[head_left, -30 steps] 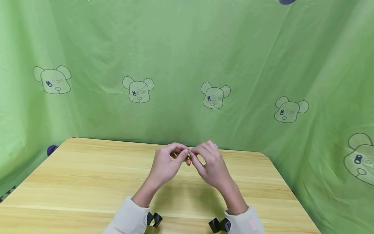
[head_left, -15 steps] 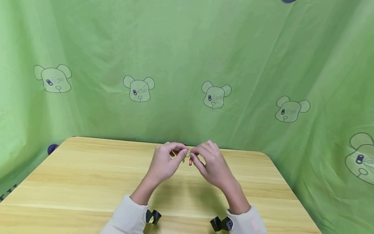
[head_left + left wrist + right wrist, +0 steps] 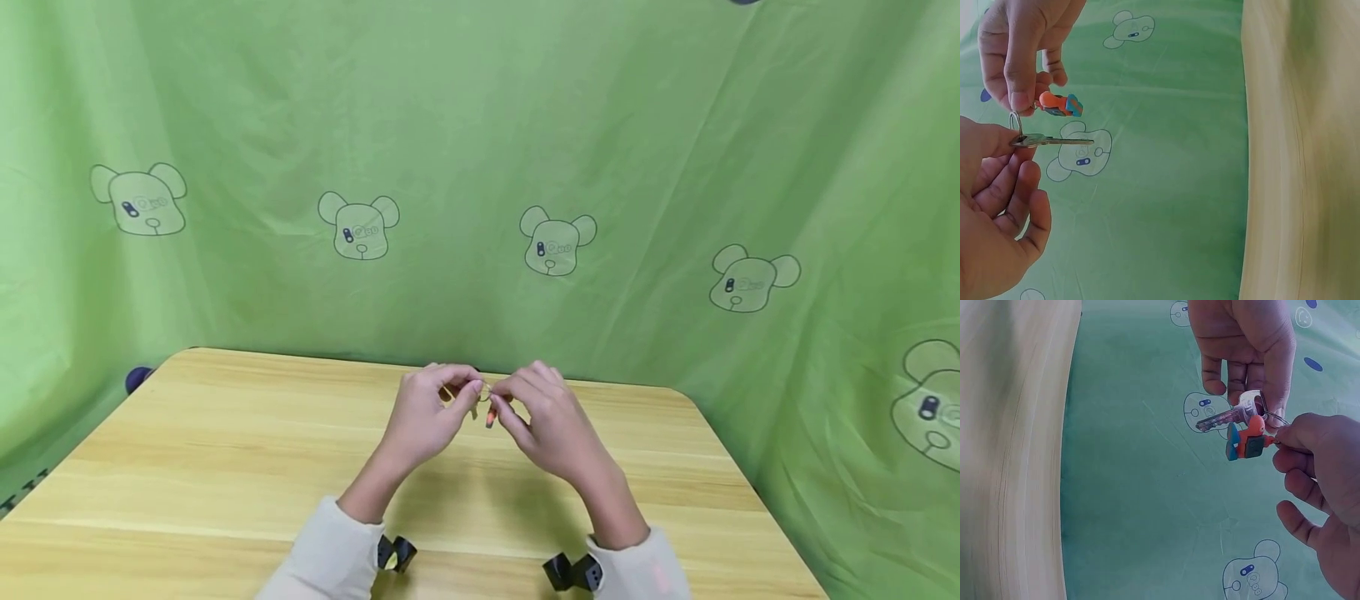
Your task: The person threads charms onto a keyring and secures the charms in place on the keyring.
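Above the table, my left hand [image 3: 423, 421] and right hand [image 3: 551, 429] meet fingertip to fingertip. A silver key [image 3: 1063, 141] sticks out from between the left thumb and forefinger, which pinch it by its head at the ring. The thin metal key ring [image 3: 1014, 122] runs through the key's hole and spans the small gap to the right fingers. My right thumb and forefinger pinch the end of a small orange figure charm [image 3: 1252, 436] with blue feet and a dark patch. Right fingertips hide where charm and ring join.
Under the hands lies a light wooden table [image 3: 225, 467] with rounded far corners. Behind it hangs a green cloth [image 3: 450, 125] printed with bear heads. Black cameras [image 3: 397, 553] sit at both sleeve cuffs.
Key and charm, bunched together a second ago, now hang apart, the key by the left thumb and the charm by the right. More of the ring shows between the hands.
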Demonstrator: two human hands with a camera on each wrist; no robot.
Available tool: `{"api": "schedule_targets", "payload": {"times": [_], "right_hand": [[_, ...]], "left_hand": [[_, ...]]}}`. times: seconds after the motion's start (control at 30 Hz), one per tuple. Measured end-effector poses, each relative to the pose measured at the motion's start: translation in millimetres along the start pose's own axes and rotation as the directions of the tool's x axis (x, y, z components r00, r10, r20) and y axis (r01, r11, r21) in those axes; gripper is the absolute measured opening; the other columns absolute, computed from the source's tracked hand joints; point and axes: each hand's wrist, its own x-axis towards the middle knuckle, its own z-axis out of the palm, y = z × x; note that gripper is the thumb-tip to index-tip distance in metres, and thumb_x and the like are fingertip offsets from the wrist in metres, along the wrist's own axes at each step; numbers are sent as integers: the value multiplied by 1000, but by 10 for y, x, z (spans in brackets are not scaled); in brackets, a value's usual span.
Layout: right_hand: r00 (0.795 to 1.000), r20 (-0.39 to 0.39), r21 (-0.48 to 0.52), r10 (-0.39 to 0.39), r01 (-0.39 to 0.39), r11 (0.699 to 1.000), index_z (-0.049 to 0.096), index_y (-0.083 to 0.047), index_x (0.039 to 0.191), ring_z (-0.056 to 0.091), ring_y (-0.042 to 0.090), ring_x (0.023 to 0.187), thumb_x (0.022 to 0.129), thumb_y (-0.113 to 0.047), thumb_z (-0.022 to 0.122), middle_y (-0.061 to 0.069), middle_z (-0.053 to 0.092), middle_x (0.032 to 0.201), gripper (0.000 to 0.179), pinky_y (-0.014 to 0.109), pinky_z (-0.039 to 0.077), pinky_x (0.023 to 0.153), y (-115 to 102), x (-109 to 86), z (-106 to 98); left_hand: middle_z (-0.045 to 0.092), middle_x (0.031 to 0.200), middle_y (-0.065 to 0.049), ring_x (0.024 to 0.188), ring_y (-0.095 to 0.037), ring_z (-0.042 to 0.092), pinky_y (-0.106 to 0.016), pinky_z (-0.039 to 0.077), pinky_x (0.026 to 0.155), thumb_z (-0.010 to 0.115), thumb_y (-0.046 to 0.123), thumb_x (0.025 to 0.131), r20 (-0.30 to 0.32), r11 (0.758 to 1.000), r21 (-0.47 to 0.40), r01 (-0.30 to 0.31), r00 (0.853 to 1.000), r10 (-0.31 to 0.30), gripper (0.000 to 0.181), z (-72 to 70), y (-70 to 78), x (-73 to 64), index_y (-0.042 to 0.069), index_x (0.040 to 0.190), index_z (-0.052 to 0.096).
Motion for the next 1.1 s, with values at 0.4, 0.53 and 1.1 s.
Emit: {"api": "schedule_targets", "payload": {"times": [0.4, 0.53, 1.1], "right_hand": [[1000, -4, 17, 17, -17, 1000, 71, -10, 88, 55, 14, 79, 88, -4, 74, -3, 69, 84, 6, 31, 42, 68, -10, -5, -2], [1000, -3, 14, 23, -23, 1000, 70, -11, 86, 54, 13, 78, 88, -5, 73, -5, 68, 83, 7, 31, 42, 67, -9, -6, -2], [998, 44, 11, 35, -35, 999, 69, -13, 86, 51, 12, 77, 90, -6, 72, -7, 66, 83, 9, 30, 41, 68, -7, -16, 1]], "left_hand": [[73, 81, -1, 71, -13, 67, -27, 56, 66, 70, 8, 96, 5, 954, -175, 242, 970, -245, 8, 45, 100, -20, 5, 100, 76], [72, 80, 0, 69, -18, 67, -26, 54, 60, 68, 8, 97, 84, 952, -176, 252, 967, -241, 12, 14, 85, -12, 7, 106, 76], [72, 78, 3, 68, -9, 65, -26, 54, 61, 69, 9, 97, 143, 967, -90, 237, 964, -223, 9, -65, 69, -7, 8, 95, 78]]}}
